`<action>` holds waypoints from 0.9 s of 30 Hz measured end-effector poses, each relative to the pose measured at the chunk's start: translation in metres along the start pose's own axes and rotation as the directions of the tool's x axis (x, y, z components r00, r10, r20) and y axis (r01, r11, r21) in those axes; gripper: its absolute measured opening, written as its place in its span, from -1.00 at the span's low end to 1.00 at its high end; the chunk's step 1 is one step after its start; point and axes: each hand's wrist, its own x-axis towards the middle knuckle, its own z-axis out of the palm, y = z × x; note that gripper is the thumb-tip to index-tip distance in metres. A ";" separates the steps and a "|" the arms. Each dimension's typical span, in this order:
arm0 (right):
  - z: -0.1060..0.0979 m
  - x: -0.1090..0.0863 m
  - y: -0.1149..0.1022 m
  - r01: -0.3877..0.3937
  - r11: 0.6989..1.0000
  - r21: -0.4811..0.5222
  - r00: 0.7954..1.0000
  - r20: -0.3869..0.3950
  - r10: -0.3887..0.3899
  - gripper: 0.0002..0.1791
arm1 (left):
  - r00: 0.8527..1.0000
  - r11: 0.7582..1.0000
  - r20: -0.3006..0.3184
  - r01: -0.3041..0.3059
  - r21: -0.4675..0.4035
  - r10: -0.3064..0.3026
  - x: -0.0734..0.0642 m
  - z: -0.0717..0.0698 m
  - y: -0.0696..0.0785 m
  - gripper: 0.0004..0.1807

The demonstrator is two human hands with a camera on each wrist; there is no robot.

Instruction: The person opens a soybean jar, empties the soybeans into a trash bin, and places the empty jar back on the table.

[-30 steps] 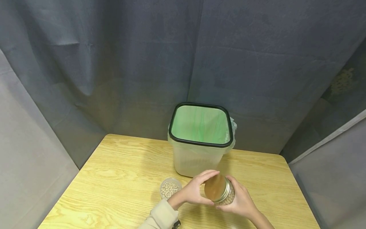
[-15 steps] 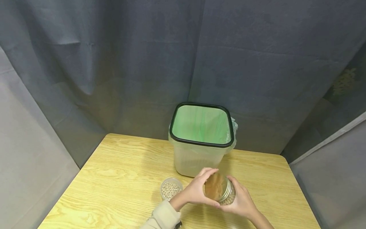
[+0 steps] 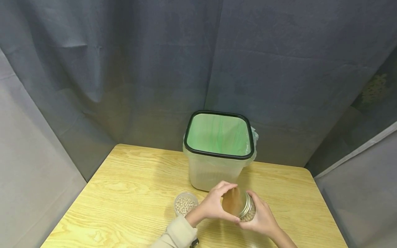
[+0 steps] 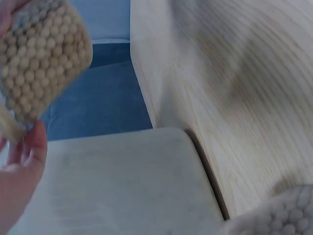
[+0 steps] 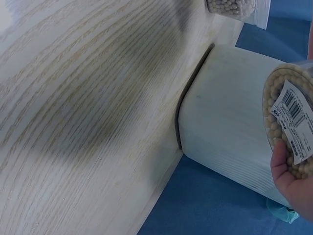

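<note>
Head view: left hand [image 3: 214,206] fingers pinching lid [image 3: 231,202], right hand [image 3: 263,214] fingers curled round jar [image 3: 249,216]; jar tilted above worktop [image 3: 124,193], in front of bin [image 3: 214,175], right of tub [image 3: 185,204].

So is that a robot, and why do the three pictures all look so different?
No robot, just a person: the left grip and right grip are bare hands. The widest picture comes from a camera worn on the head, looking forward and down. The other two come from cameras on the wrists, one on each, so the bin looks tipped there. It really stands upright on the wooden table, and it's green inside. A clear tub of pale round bits, maybe beans, is there too. The left grip holds the lid of a tilted jar. The right grip holds the jar itself, which has more round bits inside.
</note>
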 end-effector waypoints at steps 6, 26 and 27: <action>0.001 0.002 -0.003 -0.050 0.999 0.018 0.999 0.001 0.050 -0.01 | 0.988 0.989 -0.091 0.131 0.069 -0.124 0.001 0.006 0.007 -0.09; 0.005 -0.003 0.004 0.027 0.999 0.041 1.000 0.016 -0.027 0.02 | 0.997 0.997 0.076 -0.025 -0.068 0.030 0.001 -0.005 -0.005 0.03; 0.005 -0.003 0.003 0.024 0.999 0.033 1.000 0.010 -0.024 0.02 | 0.998 0.999 0.056 -0.012 -0.051 0.015 0.002 -0.003 -0.005 0.00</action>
